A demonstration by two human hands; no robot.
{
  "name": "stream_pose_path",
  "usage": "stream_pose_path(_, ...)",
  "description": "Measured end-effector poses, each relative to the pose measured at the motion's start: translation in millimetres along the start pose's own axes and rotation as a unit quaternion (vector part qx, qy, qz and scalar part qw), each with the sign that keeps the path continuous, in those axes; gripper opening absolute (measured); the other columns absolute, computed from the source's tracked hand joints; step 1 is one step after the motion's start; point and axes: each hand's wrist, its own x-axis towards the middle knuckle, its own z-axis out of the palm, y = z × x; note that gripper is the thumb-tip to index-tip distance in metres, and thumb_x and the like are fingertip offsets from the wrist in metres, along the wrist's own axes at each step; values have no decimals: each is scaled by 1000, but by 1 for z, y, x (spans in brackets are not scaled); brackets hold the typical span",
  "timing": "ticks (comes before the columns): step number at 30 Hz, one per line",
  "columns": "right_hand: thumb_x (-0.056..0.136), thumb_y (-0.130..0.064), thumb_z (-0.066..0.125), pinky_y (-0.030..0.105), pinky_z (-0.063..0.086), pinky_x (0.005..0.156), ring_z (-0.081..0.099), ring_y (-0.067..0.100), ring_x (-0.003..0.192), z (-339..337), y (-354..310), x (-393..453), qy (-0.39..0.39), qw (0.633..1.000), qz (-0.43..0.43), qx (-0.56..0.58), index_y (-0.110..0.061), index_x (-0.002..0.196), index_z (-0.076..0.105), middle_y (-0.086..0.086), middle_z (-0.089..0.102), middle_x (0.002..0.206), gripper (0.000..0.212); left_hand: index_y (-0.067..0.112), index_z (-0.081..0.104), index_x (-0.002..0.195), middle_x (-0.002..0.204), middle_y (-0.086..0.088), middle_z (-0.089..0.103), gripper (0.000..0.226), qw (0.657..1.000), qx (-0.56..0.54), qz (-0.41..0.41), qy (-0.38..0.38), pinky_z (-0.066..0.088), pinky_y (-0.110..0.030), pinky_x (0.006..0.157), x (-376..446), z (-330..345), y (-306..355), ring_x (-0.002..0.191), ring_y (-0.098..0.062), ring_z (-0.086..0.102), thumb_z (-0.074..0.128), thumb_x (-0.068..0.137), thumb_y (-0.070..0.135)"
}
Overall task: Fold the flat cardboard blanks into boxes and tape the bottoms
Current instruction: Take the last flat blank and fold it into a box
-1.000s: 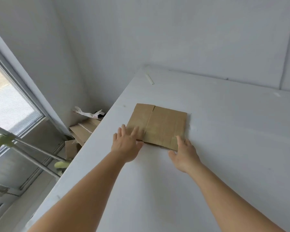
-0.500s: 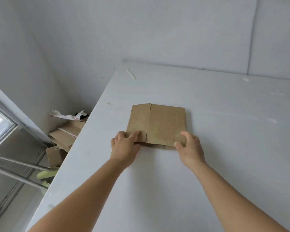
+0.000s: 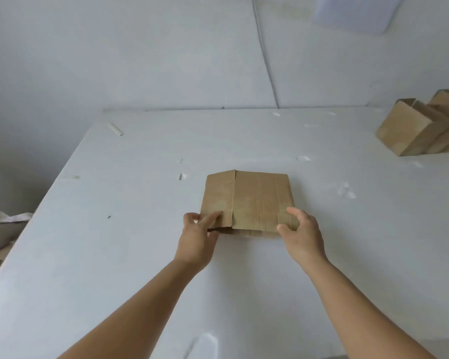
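1. Cardboard blank (image 3: pixel 248 200) lies flat mid-surface (image 3: pixel 114 255).
2. My left hand (image 3: pixel 197 239) and right hand (image 3: pixel 302 235) pinch its near corners.
3. Uneven pulling could crease it crooked or slide it away.

Blank (image 3: pixel 248 200): plain tan-brown cardboard, faint lengthwise creases, no print. Boxes (image 3: pixel 420 128) at far right: same tan-brown, shaded sides darker. Desk (image 3: pixel 130 229): white, small scuffs and specks. Wall (image 3: pixel 130 53): white-grey, plain. Stick (image 3: pixel 115 129) on desk: off-white.
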Motion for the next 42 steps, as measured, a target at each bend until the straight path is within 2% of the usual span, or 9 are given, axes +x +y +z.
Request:
stream_pose_path(9,90,-20,58,19,31,90,45,14,120,-152,97,-15,72,997,21,27,-23,134,48,2,40,141,45,32,55,129,121,2,31,38,996,-24,83,-11,36,-12,77,-32,103,133,81,-1,53,52,95,16)
stream_pose_path(15,91,-25,58,30,37,99,45,21,128,-244,150,-17,131,990,37,43,-19,135,47,2,50,139,45,30,57,128,118,0,34,37,990,-60,125,-14,30,7,65,-48,169,219,79,10,49,55,94,15)
stream_pose_path(21,94,-32,52,30,35,100,43,20,130,-306,184,-7,158,985,39,53,-19,139,45,2,48,141,47,25,56,129,120,-5,38,42,986,-97,137,-16,29,-1,77,-46,212,290,79,5,50,55,91,8)
stream_pose_path(26,94,-38,51,32,36,102,42,17,130,-340,198,16,182,980,34,78,-23,140,44,-4,46,142,49,31,58,126,111,0,38,45,982,-124,144,-11,29,2,77,-24,240,336,81,5,52,56,87,8)
stream_pose_path(29,92,-37,52,29,40,94,47,12,118,-357,203,38,196,975,32,102,-27,136,45,-9,50,135,46,34,58,126,102,8,36,46,982,-131,134,-19,39,-14,83,-4,257,357,82,3,53,55,86,11)
stream_pose_path(33,89,-28,57,14,40,62,55,2,83,-376,209,74,218,969,29,114,-30,125,48,-6,60,108,37,41,56,126,96,10,37,45,985,-115,129,-19,36,-4,60,26,277,379,72,5,52,51,88,17)
stream_pose_path(35,90,-21,56,11,38,53,55,3,74,-382,212,91,219,969,32,108,-33,128,44,-4,59,98,42,39,56,126,89,5,43,44,983,-108,147,-19,36,-7,53,39,283,392,75,-1,50,47,90,17)
stream_pose_path(38,90,-19,56,12,39,48,56,3,70,-389,215,114,217,970,31,102,-37,133,36,-10,56,101,51,28,61,121,65,2,43,36,977,-92,191,-11,29,-16,52,56,287,408,67,-8,41,42,92,16)
stream_pose_path(42,87,-22,60,10,40,48,57,-3,63,-396,216,140,231,965,25,122,-27,109,48,-12,67,93,25,14,62,95,49,5,34,25,979,-62,194,5,28,-24,52,71,283,420,55,-11,34,42,98,29)
